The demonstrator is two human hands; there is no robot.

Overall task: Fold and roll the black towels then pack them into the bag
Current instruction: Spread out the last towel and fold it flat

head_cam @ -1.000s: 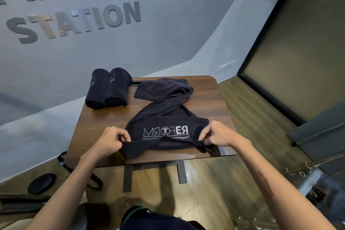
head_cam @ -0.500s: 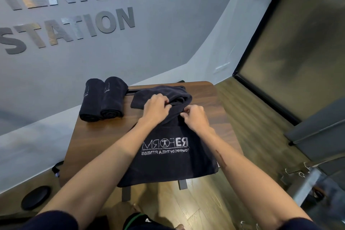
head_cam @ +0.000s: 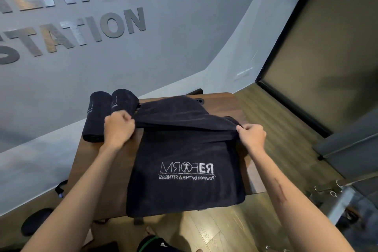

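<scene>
A black towel [head_cam: 184, 190] with a white mirrored logo lies across the small wooden table [head_cam: 114, 172], its near edge hanging over the table's front. My left hand [head_cam: 118, 127] grips the towel's left side and my right hand [head_cam: 252, 135] pinches its right side, stretching a fold of cloth taut between them. Behind that fold more of the towel is bunched at the table's far end. Two rolled black towels [head_cam: 106, 112] lie side by side at the table's far left corner, just beyond my left hand. No bag is clearly in view.
A grey wall with raised lettering [head_cam: 81, 16] rises behind the table. A dark glass panel [head_cam: 327, 47] stands at the right. Wooden floor [head_cam: 225, 231] surrounds the table. A black strap [head_cam: 59, 188] and a dark round object [head_cam: 34, 221] lie at the lower left.
My hands left the towel's near edge, reached to its bunched middle, then spread apart left and right, pulling the fold taut. The near part now lies flat with the logo showing.
</scene>
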